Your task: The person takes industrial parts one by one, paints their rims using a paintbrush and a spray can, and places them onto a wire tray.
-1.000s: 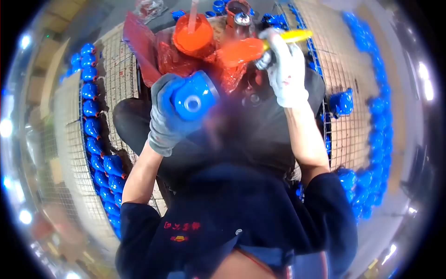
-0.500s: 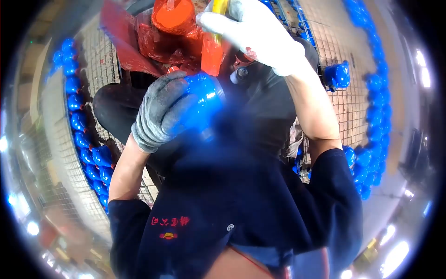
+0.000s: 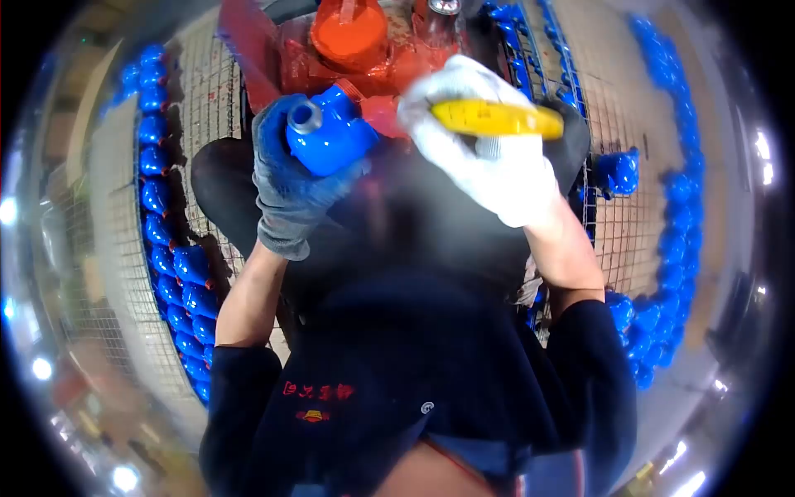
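Many blue parts [image 3: 155,197] on mesh racks [image 3: 209,95], left fingers [image 3: 271,131] wrapped round blue fitting [image 3: 330,142], right fingers [image 3: 464,81] clasping yellow handle [image 3: 497,118]

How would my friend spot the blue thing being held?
Start at the dark shirt, then follow the arm up to the grey-gloved left hand. It holds a shiny blue piece with a red rim. Unlike the blue pieces lined up on both sides, this one is in a hand.

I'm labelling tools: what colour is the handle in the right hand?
The handle is yellow, clearest in the head view.
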The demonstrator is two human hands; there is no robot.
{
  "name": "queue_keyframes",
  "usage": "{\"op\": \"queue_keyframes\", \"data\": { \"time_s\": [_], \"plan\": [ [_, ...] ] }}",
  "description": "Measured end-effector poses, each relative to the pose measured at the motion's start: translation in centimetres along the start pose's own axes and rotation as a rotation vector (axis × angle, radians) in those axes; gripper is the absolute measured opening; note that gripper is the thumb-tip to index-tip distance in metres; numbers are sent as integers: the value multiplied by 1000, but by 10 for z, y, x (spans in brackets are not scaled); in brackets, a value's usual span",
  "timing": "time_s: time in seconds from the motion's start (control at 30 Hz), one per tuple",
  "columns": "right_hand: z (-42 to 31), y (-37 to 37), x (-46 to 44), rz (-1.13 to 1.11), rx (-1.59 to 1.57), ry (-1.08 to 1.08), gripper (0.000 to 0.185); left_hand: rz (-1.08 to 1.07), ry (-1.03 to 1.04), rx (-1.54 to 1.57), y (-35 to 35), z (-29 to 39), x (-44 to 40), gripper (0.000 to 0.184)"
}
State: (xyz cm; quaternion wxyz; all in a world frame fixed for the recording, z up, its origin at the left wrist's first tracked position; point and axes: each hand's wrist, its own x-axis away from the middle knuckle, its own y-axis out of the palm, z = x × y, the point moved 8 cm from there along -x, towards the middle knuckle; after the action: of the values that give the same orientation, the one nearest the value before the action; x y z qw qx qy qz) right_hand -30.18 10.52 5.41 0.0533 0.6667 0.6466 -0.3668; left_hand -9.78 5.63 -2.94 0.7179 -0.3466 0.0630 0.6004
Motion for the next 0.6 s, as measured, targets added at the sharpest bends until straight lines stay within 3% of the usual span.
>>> {"op": "queue_keyframes", "data": {
  "time_s": [0.03, 0.1, 0.2, 0.3, 0.33, 0.43, 0.47, 0.6],
  "plan": [
    [-12, 1, -1, -4, 92, -209, 20, 26, -101, 104, -1, -11, 0, 92],
    [-16, 7, 2, -6, 122, -347, 29, 71, -288, 328, -2, -24, 1, 92],
    [-15, 14, 5, -9, 175, -434, 40, 77, -507, 660, 1, -40, 1, 85],
    [-10, 17, 9, -1, 216, -493, 45, -62, -647, 1075, 12, -36, -3, 81],
    [-7, 18, 11, 12, 210, -516, 45, 13, -670, 1176, 14, -20, -8, 81],
    [1, 14, 8, -31, 166, -486, 40, -151, -752, 1539, 18, -16, -9, 84],
    [6, 12, 5, -72, 103, -406, 37, -73, -797, 1541, 18, -30, -5, 85],
    [44, 10, 4, -77, -269, -243, 32, -410, -904, 2122, 22, -16, 5, 76]
  ]
}}
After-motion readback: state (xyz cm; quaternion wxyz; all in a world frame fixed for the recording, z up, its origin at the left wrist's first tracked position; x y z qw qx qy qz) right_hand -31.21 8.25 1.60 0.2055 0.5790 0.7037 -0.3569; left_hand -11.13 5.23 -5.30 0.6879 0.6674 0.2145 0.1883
